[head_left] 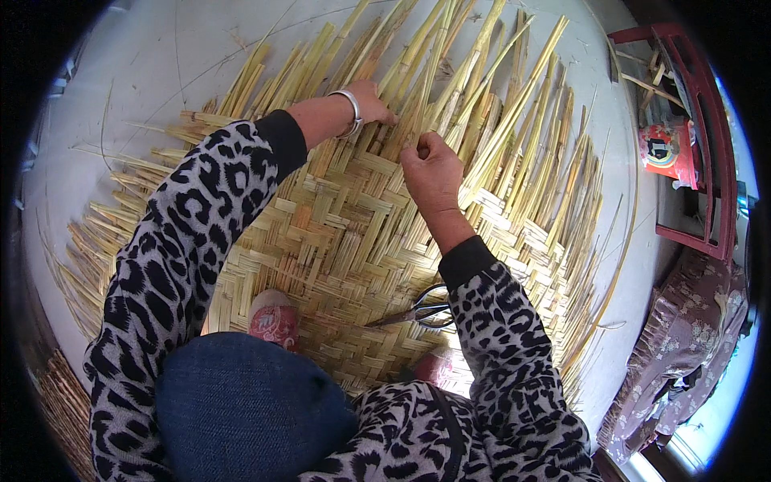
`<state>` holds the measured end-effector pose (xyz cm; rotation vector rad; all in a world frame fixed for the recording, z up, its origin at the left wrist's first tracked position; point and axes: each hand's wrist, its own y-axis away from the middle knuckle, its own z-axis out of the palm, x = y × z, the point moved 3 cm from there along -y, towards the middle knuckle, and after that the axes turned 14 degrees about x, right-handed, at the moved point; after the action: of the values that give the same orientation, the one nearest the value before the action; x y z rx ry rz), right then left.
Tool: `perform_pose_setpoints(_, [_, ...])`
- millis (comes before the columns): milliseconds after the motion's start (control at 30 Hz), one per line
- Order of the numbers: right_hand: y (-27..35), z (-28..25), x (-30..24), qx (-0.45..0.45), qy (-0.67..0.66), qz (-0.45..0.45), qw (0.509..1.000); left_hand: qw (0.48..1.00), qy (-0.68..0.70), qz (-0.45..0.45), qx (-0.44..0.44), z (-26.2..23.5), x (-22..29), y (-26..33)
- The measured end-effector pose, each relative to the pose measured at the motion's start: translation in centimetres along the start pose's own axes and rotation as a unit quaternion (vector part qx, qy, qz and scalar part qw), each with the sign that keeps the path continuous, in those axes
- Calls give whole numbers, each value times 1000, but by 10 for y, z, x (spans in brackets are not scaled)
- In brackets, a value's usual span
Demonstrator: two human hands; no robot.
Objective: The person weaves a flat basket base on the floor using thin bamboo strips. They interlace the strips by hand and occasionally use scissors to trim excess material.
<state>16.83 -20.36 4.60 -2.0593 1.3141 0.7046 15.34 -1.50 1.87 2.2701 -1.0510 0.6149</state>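
Under me lies a woven mat [321, 249] of flat, pale yellow split reed strips, with loose strip ends fanning out past its far and side edges. At the far edge, my left hand [368, 104], a silver bangle at its wrist, bends over the upright strips [414, 80] with its fingertips pressed among them. Some of those fingers are hidden. Slightly nearer and to the right, my right hand [434, 173] is closed, thumb and fingers pinching a strip at the border of the weave. Scissors [418, 313] with dark handles rest on the mat near my right forearm.
My shoes [274, 320] stand on the mat, and my denim-covered knee [249, 410] rises at the lower left. Pale floor [136, 60] surrounds the mat. To the right are a dark red wooden frame [719, 145], a red package [671, 153] and a brown flowered cloth [683, 337].
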Motion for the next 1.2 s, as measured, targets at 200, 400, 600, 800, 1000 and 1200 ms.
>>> perform_pose_setpoints(200, [-5, 15, 14, -58, -37, 125, 990, 907, 400, -38, -131, -5, -13, 19])
perform_pose_setpoints(400, [-4, 22, 2, -113, 55, -67, 990, 868, 474, -25, -147, -17, -9, 35])
perform_pose_setpoints(600, [-22, 16, -1, -215, 29, -122, 968, 867, 490, -22, -89, -26, -14, 40])
perform_pose_setpoints(800, [-35, 28, 4, -291, 37, -119, 949, 846, 514, -132, 56, -23, -59, 51])
perform_pose_setpoints(1000, [-25, 38, 9, -250, 61, -157, 953, 832, 496, -189, 162, -14, -96, 78])
perform_pose_setpoints(1200, [-19, 39, -4, -237, 146, -194, 941, 836, 474, -179, 210, -26, -113, 78])
